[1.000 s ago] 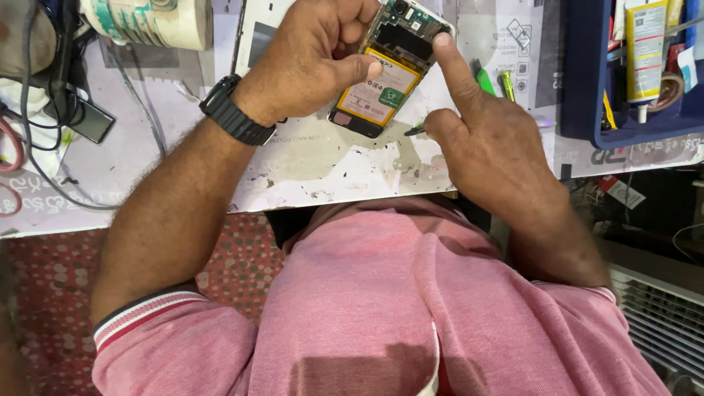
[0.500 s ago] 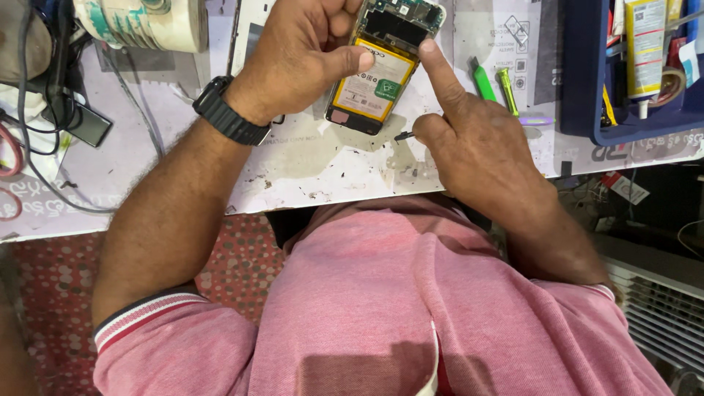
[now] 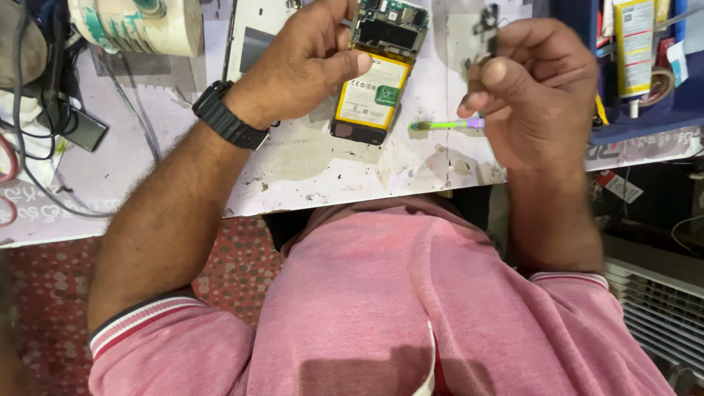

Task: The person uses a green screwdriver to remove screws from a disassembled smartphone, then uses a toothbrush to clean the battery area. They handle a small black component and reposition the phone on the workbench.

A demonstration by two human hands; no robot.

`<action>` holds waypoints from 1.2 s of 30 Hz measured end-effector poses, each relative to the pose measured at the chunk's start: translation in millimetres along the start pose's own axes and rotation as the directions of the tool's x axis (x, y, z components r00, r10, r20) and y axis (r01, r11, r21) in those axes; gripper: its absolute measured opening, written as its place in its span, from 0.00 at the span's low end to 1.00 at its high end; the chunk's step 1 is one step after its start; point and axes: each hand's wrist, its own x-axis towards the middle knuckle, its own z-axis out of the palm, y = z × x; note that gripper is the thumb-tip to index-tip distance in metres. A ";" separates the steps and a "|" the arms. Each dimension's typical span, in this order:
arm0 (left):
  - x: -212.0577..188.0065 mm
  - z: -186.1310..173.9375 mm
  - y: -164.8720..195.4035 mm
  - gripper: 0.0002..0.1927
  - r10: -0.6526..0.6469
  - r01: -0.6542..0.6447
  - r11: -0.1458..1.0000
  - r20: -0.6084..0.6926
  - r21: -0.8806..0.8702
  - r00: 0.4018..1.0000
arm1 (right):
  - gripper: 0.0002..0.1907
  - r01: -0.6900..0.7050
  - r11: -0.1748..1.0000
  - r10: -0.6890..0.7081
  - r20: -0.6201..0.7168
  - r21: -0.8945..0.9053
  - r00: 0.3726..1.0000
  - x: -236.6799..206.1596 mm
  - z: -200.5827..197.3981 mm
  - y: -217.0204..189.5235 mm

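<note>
Left hand (image 3: 304, 62) holds opened phone (image 3: 378, 70) lengthwise, bottom end toward the person.

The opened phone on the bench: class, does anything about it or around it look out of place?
The phone lies with its back cover off, battery and circuit board bare, steadied by the left hand. The right hand pinches a small dark part lifted clear of it.

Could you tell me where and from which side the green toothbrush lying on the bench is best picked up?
Probably by the green handle, pinched across its width from above. The toothbrush lies flat on the white bench, bristle head pointing toward the opened phone. Its purple end runs under the right hand, so the bare mid-handle is the free, narrow part. The left hand holds the phone.
</note>
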 end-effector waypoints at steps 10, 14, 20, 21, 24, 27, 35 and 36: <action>2.7 0.6 1.8 0.19 0.012 -0.012 0.998 -0.010 -0.064 1.000 | 0.06 0.056 0.991 -0.055 0.006 -0.120 0.998 -4.9 7.0 -0.8; 1.4 0.8 5.2 0.19 0.052 -0.051 0.996 0.019 -0.075 0.998 | 0.08 0.477 0.520 -0.449 0.248 -0.709 0.858 -3.5 19.4 2.0; -1.7 -0.5 -4.4 0.14 0.023 -0.020 0.969 0.006 -0.246 1.000 | 0.08 0.657 0.068 -0.494 0.547 -0.751 0.676 8.9 32.8 16.6; -1.6 -1.3 -7.4 0.11 0.014 -0.015 0.977 -0.003 -0.211 1.000 | 0.08 0.650 0.068 -0.486 0.544 -0.757 0.684 9.7 33.4 18.2; -0.5 -3.5 -15.1 0.10 0.013 -0.015 0.991 -0.019 -0.134 1.000 | 0.08 0.645 0.025 -0.468 0.561 -0.764 0.683 10.6 34.3 21.2; 0.4 -3.1 -18.9 0.09 0.045 -0.045 0.991 0.001 -0.127 0.999 | 0.08 0.655 -0.006 -0.460 0.584 -0.756 0.669 10.9 34.4 23.4; -1.1 2.2 -10.1 0.05 0.035 -0.031 0.996 -0.044 0.085 0.998 | 0.10 0.671 0.046 -0.444 0.587 -0.740 0.677 8.0 28.3 29.4; -1.5 2.5 -8.6 0.05 0.034 -0.029 0.995 -0.052 0.099 0.998 | 0.12 0.679 0.053 -0.451 0.589 -0.732 0.671 9.2 26.2 29.9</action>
